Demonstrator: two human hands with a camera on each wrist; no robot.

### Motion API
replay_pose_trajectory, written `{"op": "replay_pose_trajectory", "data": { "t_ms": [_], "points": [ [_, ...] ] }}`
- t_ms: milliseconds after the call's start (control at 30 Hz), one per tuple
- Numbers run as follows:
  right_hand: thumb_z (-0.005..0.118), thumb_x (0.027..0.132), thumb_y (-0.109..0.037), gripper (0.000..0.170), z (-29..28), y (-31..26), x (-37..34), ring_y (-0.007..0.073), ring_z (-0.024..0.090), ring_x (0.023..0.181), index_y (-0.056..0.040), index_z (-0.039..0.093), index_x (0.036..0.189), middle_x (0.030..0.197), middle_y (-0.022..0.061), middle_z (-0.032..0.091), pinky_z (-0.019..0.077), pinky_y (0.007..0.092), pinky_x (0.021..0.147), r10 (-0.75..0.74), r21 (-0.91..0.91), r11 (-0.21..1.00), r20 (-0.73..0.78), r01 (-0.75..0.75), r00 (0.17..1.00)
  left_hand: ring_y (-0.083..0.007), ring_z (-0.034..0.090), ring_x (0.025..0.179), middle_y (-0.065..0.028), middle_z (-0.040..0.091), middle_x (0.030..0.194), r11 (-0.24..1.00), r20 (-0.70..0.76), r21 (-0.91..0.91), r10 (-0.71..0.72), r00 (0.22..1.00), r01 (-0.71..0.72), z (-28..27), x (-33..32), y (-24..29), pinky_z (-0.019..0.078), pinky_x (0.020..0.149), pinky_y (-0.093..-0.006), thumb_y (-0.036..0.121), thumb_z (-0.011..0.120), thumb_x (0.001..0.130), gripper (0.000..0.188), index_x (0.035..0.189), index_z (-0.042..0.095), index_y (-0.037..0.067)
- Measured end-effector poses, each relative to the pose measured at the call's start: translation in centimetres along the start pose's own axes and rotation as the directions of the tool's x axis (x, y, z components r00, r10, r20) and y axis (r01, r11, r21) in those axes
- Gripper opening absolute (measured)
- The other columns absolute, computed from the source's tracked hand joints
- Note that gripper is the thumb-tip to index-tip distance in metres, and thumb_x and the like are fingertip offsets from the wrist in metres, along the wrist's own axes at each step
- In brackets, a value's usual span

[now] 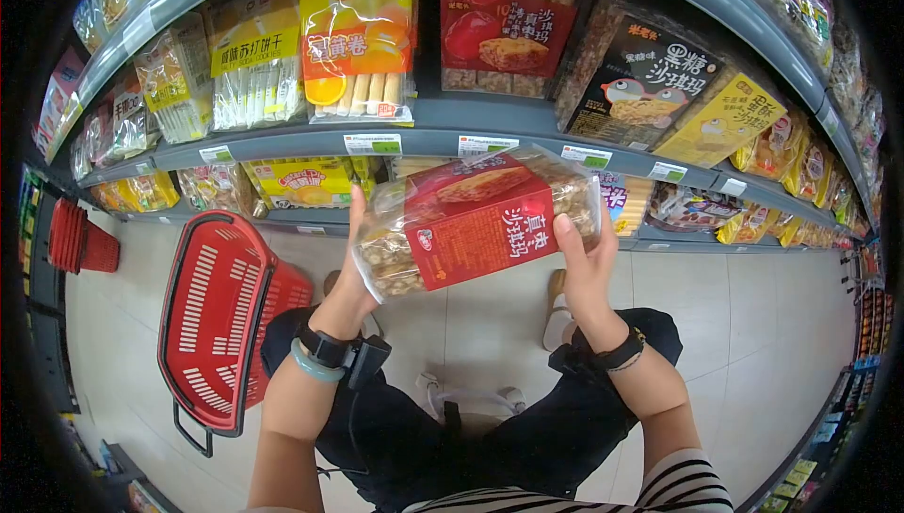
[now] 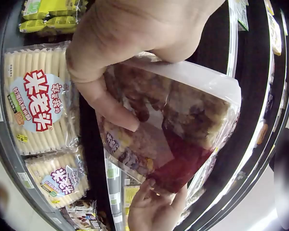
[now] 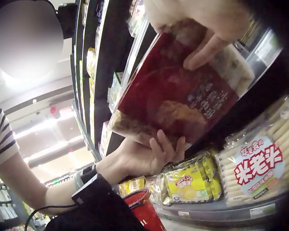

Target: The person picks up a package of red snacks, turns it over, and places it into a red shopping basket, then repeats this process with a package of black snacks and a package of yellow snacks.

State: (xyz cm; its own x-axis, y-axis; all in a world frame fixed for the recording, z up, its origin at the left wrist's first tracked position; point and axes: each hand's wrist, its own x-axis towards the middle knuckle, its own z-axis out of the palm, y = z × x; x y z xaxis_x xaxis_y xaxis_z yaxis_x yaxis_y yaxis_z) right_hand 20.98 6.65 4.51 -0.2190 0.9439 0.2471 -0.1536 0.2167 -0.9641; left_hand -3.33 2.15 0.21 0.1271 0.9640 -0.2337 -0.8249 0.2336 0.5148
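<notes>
I have the red-labelled sachima pack (image 1: pixel 480 235) with its long axis running left to right — its right end tilted slightly higher, the printed lettering toward the head camera. It hangs between the two hands, just before the snack shelf (image 1: pixel 433 127) (a red shopping basket (image 1: pixel 290 287) stands lower, to the left). My left hand (image 1: pixel 348 287) grips the left end, fingers curled around it; my right hand (image 1: pixel 589 273) clasps the right end, thumb pressed on the wrapper.
</notes>
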Motion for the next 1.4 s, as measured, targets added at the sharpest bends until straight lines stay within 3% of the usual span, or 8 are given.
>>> {"op": "replay_pose_trajectory", "data": {
  "t_ms": [167, 333, 467, 633, 1067, 1133, 1267, 1400],
  "points": [
    [0.058, 0.093, -0.025, 0.059, -0.2, 0.4, -0.1, 0.0163, 0.048, 0.116, 0.0031, 0.035, 0.139, 0.129, 0.0113, 0.050, 0.0358, 0.0303, 0.100, -0.020, -0.037, 0.999, -0.023, 0.019, 1.000, -0.0327, 0.046, 0.125, -0.0183, 0.043, 0.139, 0.999, 0.060, -0.052, -0.003, 0.998, 0.006, -0.5, 0.0, -0.2, 0.0393, 0.104, -0.0477, 0.066, 0.031, 0.091, 0.080, 0.141, 0.033, 0.004],
    [0.050, 0.093, -0.051, 0.072, -0.9, 1.6, 1.0, 0.0227, 0.041, 0.128, 0.0028, 0.037, 0.138, 0.139, 0.0159, 0.043, 0.0312, 0.0361, 0.106, -0.281, -0.043, 0.959, -0.061, 0.279, 0.958, -0.0267, 0.057, 0.113, -0.0153, 0.052, 0.129, 0.972, -0.073, 0.224, 0.094, 0.993, -0.076, 1.0, -1.7, 0.1, 0.0478, 0.095, -0.0400, 0.046, 0.050, 0.089, 0.065, 0.136, 0.037, 0.004],
    [0.043, 0.092, -0.059, 0.078, -1.4, 2.1, 1.2, 0.0250, 0.040, 0.130, 0.0037, 0.037, 0.138, 0.141, 0.0172, 0.041, 0.0299, 0.0373, 0.108, -0.329, -0.104, 0.941, -0.050, 0.323, 0.943, -0.0260, 0.057, 0.112, -0.0155, 0.053, 0.127, 0.968, -0.045, 0.234, 0.108, 0.993, -0.095, 1.3, -2.4, 0.2, 0.0482, 0.094, -0.0399, 0.040, 0.054, 0.086, 0.064, 0.136, 0.037, 0.002],
    [0.029, 0.088, -0.072, 0.093, -0.7, 1.8, 0.9, 0.0257, 0.037, 0.132, 0.0056, 0.033, 0.139, 0.144, 0.0179, 0.036, 0.0292, 0.0381, 0.109, -0.238, 0.145, 0.958, -0.077, 0.248, 0.968, -0.0259, 0.059, 0.110, -0.0158, 0.055, 0.125, 0.962, -0.064, 0.250, 0.128, 0.990, -0.108, 1.8, -3.1, 0.4, 0.0485, 0.094, -0.0393, 0.037, 0.059, 0.083, 0.067, 0.135, 0.037, 0.001],
    [0.026, 0.090, -0.070, 0.089, -1.2, 1.4, 0.8, 0.0245, 0.035, 0.133, 0.0045, 0.032, 0.139, 0.143, 0.0167, 0.037, 0.0258, 0.0374, 0.110, -0.194, 0.192, 0.961, -0.056, 0.201, 0.979, -0.0253, 0.055, 0.116, -0.0158, 0.050, 0.130, 0.968, 0.053, 0.219, 0.112, 0.992, -0.121, 0.5, -2.6, 0.0, 0.0463, 0.098, -0.0391, 0.030, 0.057, 0.084, 0.066, 0.138, 0.032, 0.001],
    [0.024, 0.091, -0.068, 0.087, -1.4, 1.4, 0.7, 0.0241, 0.035, 0.133, 0.0039, 0.033, 0.139, 0.143, 0.0168, 0.037, 0.0258, 0.0373, 0.110, -0.179, 0.182, 0.966, -0.056, 0.186, 0.982, -0.0255, 0.064, 0.101, -0.0187, 0.059, 0.119, 0.916, -0.018, 0.357, 0.204, 0.979, -0.185, 1.2, -2.6, -0.3, 0.0531, 0.088, -0.0364, 0.039, 0.055, 0.083, 0.065, 0.131, 0.041, -0.003],
    [0.024, 0.091, -0.067, 0.085, -1.2, 1.1, 0.6, 0.0240, 0.036, 0.132, 0.0033, 0.033, 0.139, 0.143, 0.0168, 0.037, 0.0258, 0.0373, 0.110, -0.177, 0.161, 0.970, -0.059, 0.185, 0.982, -0.0254, 0.064, 0.100, -0.0189, 0.060, 0.117, 0.910, -0.026, 0.365, 0.221, 0.975, -0.196, 1.0, -2.6, -0.2, 0.0534, 0.087, -0.0358, 0.039, 0.055, 0.084, 0.064, 0.130, 0.042, -0.004],
    [0.025, 0.092, -0.067, 0.084, -1.0, 0.7, 0.4, 0.0238, 0.036, 0.132, 0.0030, 0.033, 0.138, 0.142, 0.0166, 0.038, 0.0262, 0.0373, 0.110, -0.174, 0.134, 0.974, -0.063, 0.181, 0.983, -0.0245, 0.054, 0.117, -0.0145, 0.049, 0.131, 0.956, 0.039, 0.257, 0.138, 0.990, -0.143, 0.3, -2.6, 0.0, 0.0472, 0.097, -0.0398, 0.029, 0.059, 0.086, 0.067, 0.140, 0.027, 0.006]
  ]
}}
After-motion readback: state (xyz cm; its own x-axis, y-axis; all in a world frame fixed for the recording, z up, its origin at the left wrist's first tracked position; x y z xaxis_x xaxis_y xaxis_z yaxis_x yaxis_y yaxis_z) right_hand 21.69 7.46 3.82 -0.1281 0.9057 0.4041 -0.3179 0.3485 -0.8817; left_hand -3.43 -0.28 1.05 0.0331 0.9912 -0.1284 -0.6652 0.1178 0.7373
